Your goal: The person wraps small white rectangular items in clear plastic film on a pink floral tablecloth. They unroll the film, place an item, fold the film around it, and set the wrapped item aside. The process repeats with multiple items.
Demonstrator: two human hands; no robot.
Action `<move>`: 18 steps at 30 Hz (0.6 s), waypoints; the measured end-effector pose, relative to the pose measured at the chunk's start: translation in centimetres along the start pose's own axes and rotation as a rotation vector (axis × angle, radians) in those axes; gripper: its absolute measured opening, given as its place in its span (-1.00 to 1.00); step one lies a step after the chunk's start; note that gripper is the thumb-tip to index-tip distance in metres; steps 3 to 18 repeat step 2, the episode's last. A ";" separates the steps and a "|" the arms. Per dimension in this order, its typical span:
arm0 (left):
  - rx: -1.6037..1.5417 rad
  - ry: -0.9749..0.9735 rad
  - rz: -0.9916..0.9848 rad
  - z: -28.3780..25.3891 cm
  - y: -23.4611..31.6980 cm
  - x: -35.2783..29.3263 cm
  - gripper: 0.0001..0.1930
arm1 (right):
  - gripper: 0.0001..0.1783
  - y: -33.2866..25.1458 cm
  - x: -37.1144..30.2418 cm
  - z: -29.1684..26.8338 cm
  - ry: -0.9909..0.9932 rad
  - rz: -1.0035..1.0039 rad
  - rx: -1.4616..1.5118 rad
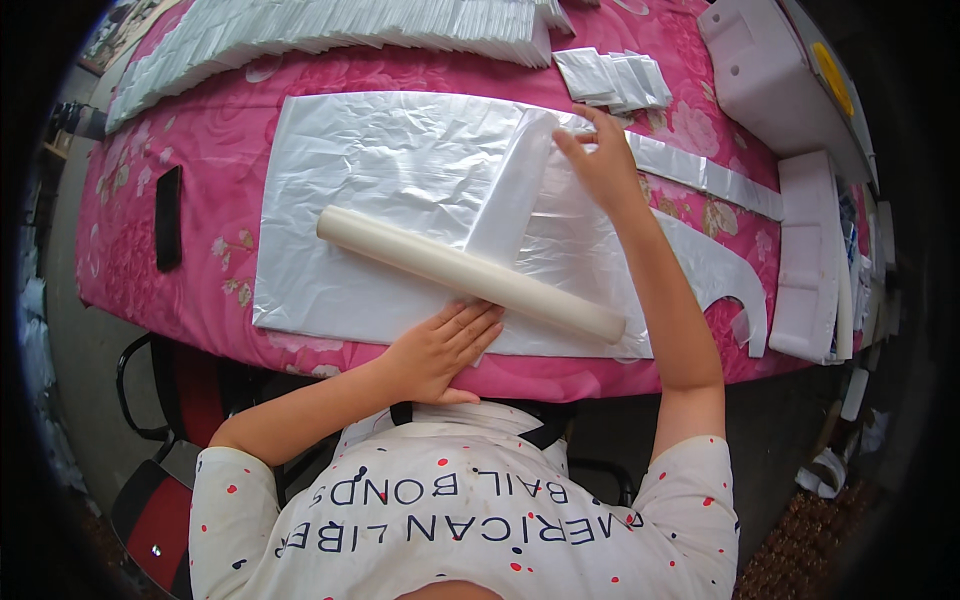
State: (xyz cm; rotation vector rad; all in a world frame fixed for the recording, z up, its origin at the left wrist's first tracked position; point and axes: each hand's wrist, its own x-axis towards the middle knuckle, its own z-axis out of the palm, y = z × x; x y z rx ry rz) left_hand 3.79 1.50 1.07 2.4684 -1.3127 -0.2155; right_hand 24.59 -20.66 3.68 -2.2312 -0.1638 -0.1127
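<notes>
A large, crinkled white plastic sheet (350, 150) lies flat on the table in front of me. A long cream-coloured tube (470, 275) rests slantwise across it, its left end farther from me. My left hand (445, 350) presses flat near the sheet's front edge, fingers stretched out just below the tube. At the sheet's far right, my right hand (598, 155) is by the top of a folded strip of the plastic (512, 195). Its thumb and forefinger are apart, and I see nothing gripped between them.
A pink flowered cloth (215, 215) covers the table. Long rows of folded white plastic packets (350, 25) line the far side, with a smaller pile (612, 80) nearby. A black phone (169, 218) lies left. White foam boxes (765, 85) stand right; a red-and-black chair (150, 520) is lower left.
</notes>
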 end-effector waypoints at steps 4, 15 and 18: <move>0.040 -0.016 -0.017 0.4 0.5 0.0 -0.06 | -0.39 0.6 -2.9 0.2 -0.225 -0.193 -0.036; 0.040 -0.016 -0.017 0.4 0.5 0.0 -0.06 | -0.39 0.6 -2.9 0.2 -0.225 -0.193 -0.036; 0.040 -0.016 -0.017 0.4 0.5 0.0 -0.06 | -0.39 0.6 -2.9 0.2 -0.225 -0.193 -0.036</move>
